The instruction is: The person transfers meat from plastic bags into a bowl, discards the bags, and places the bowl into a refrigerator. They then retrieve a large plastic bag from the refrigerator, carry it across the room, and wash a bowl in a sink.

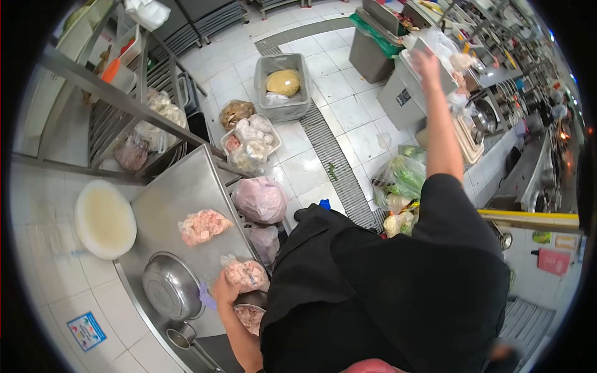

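Observation:
My left hand (225, 290) is closed on the side of a clear plastic bag of raw meat (247, 275), at the near edge of the steel table (180, 180). Right below it, a metal bowl (250, 318) holds more pale pink raw meat, partly hidden by my forearm and clothing. A second bag of raw meat (204, 227) lies farther up the table. My right arm is stretched far forward. My right hand (426, 67) is over a grey bin (401, 93), fingers extended and somewhat blurred; I see nothing held in it.
A steel basin (171, 286) and a white oval board (106, 219) are at left. Beside the table sit large bagged goods (260, 200) and a grey tub (282, 112) on the floor. Bagged greens (404, 174) lie under my right arm. A shelf rack (134, 93) stands upper left.

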`<action>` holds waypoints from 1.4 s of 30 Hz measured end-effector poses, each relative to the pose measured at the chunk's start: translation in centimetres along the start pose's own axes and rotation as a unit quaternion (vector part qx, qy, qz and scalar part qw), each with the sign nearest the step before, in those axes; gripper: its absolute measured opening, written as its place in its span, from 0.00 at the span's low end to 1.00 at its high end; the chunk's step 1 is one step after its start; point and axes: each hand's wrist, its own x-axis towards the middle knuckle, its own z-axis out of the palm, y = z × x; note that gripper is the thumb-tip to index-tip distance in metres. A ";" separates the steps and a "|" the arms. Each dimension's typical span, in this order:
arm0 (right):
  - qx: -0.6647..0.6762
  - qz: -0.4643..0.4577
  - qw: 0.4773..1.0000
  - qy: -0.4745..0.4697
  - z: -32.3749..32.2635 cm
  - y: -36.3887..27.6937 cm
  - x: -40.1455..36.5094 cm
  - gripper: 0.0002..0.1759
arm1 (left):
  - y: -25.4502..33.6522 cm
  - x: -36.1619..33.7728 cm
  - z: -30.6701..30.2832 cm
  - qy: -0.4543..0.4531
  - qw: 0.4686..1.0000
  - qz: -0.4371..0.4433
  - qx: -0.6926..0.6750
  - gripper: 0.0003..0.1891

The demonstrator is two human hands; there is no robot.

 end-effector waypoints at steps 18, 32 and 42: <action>-0.140 -0.301 0.452 -0.828 33.1 1.6 -62.5 0.37 | 2.8 1.1 0.7 0.122 0.974 -0.186 -0.032 0.32; -0.069 -0.256 0.533 -0.803 35.6 2.8 -63.9 0.37 | 8.6 -2.1 -6.5 0.194 0.946 -0.239 -0.104 0.26; 0.088 -0.340 0.420 -0.837 33.5 -12.3 -72.1 0.32 | 8.0 -17.4 -12.0 0.278 0.907 -0.306 -0.081 0.19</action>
